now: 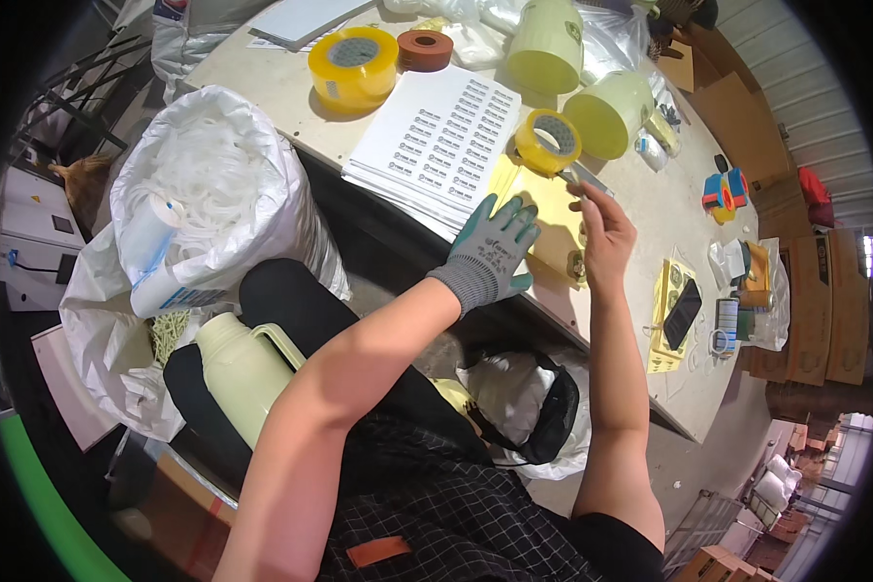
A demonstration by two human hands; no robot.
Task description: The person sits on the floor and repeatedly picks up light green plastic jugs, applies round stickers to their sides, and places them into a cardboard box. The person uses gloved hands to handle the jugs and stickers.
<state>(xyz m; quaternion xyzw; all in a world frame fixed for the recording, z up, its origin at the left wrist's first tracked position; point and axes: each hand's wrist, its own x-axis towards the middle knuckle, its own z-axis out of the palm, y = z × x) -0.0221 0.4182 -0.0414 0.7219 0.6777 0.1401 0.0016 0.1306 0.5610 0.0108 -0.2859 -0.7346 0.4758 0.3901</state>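
Observation:
My left hand [493, 250], in a grey and green work glove, rests flat on a yellow card or packet [545, 209] at the table's near edge. Its fingers are spread. My bare right hand [603, 230] is raised beside it, with thumb and fingers pinched on the loose end of clear tape drawn from a small yellow tape roll [547, 142]. That roll lies just beyond the yellow packet, next to a stack of white label sheets [441, 138].
A wooden table [650, 223] carries a large yellow tape roll [353, 65], a brown tape roll [425, 49], two pale yellow spools [606, 112], a phone [682, 312] and small cans. A white sack of plastic rings [213, 184] and a pale flask [242, 369] stand at my left.

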